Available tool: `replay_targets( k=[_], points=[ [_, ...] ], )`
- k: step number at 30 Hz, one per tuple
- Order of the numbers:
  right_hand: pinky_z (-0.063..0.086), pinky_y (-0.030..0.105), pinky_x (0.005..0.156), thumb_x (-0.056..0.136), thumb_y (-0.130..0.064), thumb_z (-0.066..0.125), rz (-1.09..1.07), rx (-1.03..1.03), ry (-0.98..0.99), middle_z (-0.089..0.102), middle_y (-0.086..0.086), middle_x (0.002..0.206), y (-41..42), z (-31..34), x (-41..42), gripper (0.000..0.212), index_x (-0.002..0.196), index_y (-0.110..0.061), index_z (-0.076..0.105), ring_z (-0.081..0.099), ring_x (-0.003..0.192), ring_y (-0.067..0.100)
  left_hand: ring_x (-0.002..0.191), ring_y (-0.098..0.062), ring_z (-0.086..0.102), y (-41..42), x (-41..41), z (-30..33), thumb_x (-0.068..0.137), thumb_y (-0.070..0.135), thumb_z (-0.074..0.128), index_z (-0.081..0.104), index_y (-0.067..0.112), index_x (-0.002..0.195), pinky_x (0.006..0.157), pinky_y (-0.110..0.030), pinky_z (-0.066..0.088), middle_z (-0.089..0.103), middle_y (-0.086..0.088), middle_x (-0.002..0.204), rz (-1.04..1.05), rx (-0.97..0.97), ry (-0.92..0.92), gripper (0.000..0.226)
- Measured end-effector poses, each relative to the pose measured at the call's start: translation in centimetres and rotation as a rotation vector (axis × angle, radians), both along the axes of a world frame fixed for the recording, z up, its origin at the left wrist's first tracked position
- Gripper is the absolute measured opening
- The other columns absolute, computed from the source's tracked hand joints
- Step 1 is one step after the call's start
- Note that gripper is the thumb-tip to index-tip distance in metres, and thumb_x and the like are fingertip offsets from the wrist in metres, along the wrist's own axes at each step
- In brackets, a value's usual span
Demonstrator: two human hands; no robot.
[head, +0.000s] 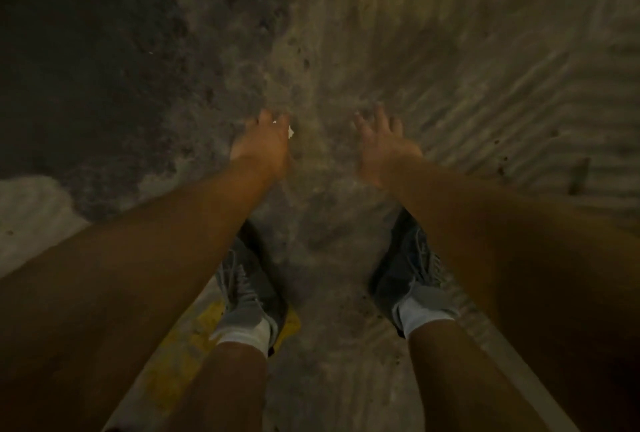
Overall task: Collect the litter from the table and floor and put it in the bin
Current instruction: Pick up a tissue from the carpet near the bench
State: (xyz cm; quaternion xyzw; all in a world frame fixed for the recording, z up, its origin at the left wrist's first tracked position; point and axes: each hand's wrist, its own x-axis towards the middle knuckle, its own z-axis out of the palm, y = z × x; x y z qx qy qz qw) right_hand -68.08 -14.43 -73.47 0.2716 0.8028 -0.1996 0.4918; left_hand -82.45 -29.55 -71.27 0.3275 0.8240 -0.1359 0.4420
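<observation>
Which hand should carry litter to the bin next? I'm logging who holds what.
Left, probably. The left hand is curled around a small white scrap showing at its fingers, while the right hand is spread open with nothing visible in it. No bin is in view.

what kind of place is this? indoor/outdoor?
Hard to say; dim and blurred. Probably a rough outdoor or utility area: stained, pitted concrete floor, a ribbed grooved patch on the right, and a worn yellow painted line under the left shoe. No table or bin in view.
</observation>
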Motion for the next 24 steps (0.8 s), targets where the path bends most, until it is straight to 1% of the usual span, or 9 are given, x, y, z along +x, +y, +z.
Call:
replay_targets(
  k=[3, 5, 8, 12, 14, 16, 18, 20, 24],
  points=[
    [0.032, 0.060, 0.110, 0.096, -0.038, 0.060, 0.029, 0.002, 0.041, -0.027, 0.004, 0.165, -0.9, -2.3, 1.1, 0.097, 0.157, -0.033, -0.016, -0.012, 0.152, 0.041, 0.130, -0.044, 0.040, -0.1, -0.5, -2.9, 0.096, 0.015, 0.060, 0.044, 0.013, 0.143, 0.099, -0.055, 0.046, 0.037, -0.021, 0.144, -0.002, -0.012, 0.006, 0.050],
    [0.027, 0.059, 0.114, 0.094, -0.039, 0.062, 0.034, 0.018, 0.094, -0.028, 0.007, 0.165, -1.3, -3.1, 1.9, 0.101, 0.157, -0.032, -0.017, -0.015, 0.150, 0.044, 0.122, -0.046, 0.047, -0.3, -0.9, -4.2, 0.095, 0.010, 0.059, 0.055, 0.011, 0.134, 0.099, -0.055, 0.047, 0.043, -0.024, 0.135, 0.005, 0.045, 0.016, 0.038],
    [0.021, 0.056, 0.118, 0.095, -0.029, 0.061, 0.029, 0.054, 0.140, -0.027, 0.008, 0.165, -1.5, -3.3, 2.6, 0.098, 0.157, -0.032, -0.015, -0.016, 0.150, 0.044, 0.110, -0.046, 0.057, -0.7, -1.2, -3.9, 0.093, 0.017, 0.063, 0.068, 0.011, 0.116, 0.091, -0.052, 0.051, 0.057, -0.025, 0.120, 0.041, 0.134, 0.008, 0.025],
    [0.033, 0.055, 0.115, 0.096, -0.025, 0.062, 0.047, 0.016, 0.044, -0.023, 0.005, 0.166, -0.6, -1.8, 0.9, 0.096, 0.158, -0.036, -0.011, -0.011, 0.152, 0.040, 0.102, -0.044, 0.059, -1.5, -1.4, 0.0, 0.090, 0.022, 0.065, 0.067, 0.008, 0.106, 0.085, -0.049, 0.051, 0.062, -0.024, 0.112, 0.119, 0.280, 0.025, 0.022],
    [0.034, 0.057, 0.113, 0.097, -0.022, 0.060, 0.048, -0.051, -0.012, -0.013, 0.007, 0.168, 0.8, 0.0, -0.6, 0.086, 0.160, -0.035, 0.001, -0.002, 0.152, 0.040, 0.101, -0.046, 0.058, -1.7, -1.5, 3.0, 0.090, 0.023, 0.065, 0.067, 0.002, 0.104, 0.086, -0.050, 0.051, 0.062, -0.027, 0.109, 0.103, 0.322, 0.038, 0.026],
    [0.031, 0.057, 0.115, 0.101, -0.018, 0.050, 0.046, -0.095, 0.008, 0.006, 0.012, 0.167, 2.7, 2.7, -2.7, 0.065, 0.158, -0.028, 0.021, 0.013, 0.150, 0.040, 0.102, -0.046, 0.059, -1.5, -1.8, 6.6, 0.090, 0.023, 0.065, 0.067, 0.001, 0.106, 0.086, -0.050, 0.052, 0.062, -0.028, 0.109, 0.131, 0.335, 0.040, 0.028],
    [0.035, 0.054, 0.112, 0.103, -0.018, 0.045, 0.062, -0.070, 0.054, 0.026, 0.014, 0.161, 4.6, 6.3, -4.6, 0.052, 0.154, -0.021, 0.034, 0.029, 0.145, 0.041, 0.104, -0.044, 0.059, -1.0, -2.5, 10.6, 0.089, 0.023, 0.066, 0.068, 0.003, 0.106, 0.086, -0.048, 0.052, 0.062, -0.025, 0.110, 0.175, 0.347, 0.049, 0.027],
    [0.041, 0.050, 0.103, 0.101, -0.014, 0.045, 0.053, -0.041, 0.119, 0.041, 0.016, 0.149, 5.7, 10.5, -6.2, 0.047, 0.147, -0.014, 0.042, 0.043, 0.135, 0.040, 0.104, -0.041, 0.059, -0.3, -3.6, 14.7, 0.089, 0.024, 0.067, 0.069, 0.006, 0.105, 0.085, -0.045, 0.052, 0.062, -0.022, 0.109, 0.206, 0.371, 0.064, 0.024],
    [0.048, 0.041, 0.094, 0.095, -0.020, 0.052, -0.025, -0.051, 0.217, 0.057, 0.020, 0.134, 7.3, 21.8, -7.8, 0.041, 0.135, -0.010, 0.055, 0.056, 0.122, 0.038, 0.100, -0.036, 0.062, 2.5, -5.8, 25.3, 0.087, 0.026, 0.068, 0.073, 0.013, 0.101, 0.077, -0.037, 0.048, 0.064, -0.014, 0.107, 0.273, 0.435, 0.067, 0.019]
  ],
)
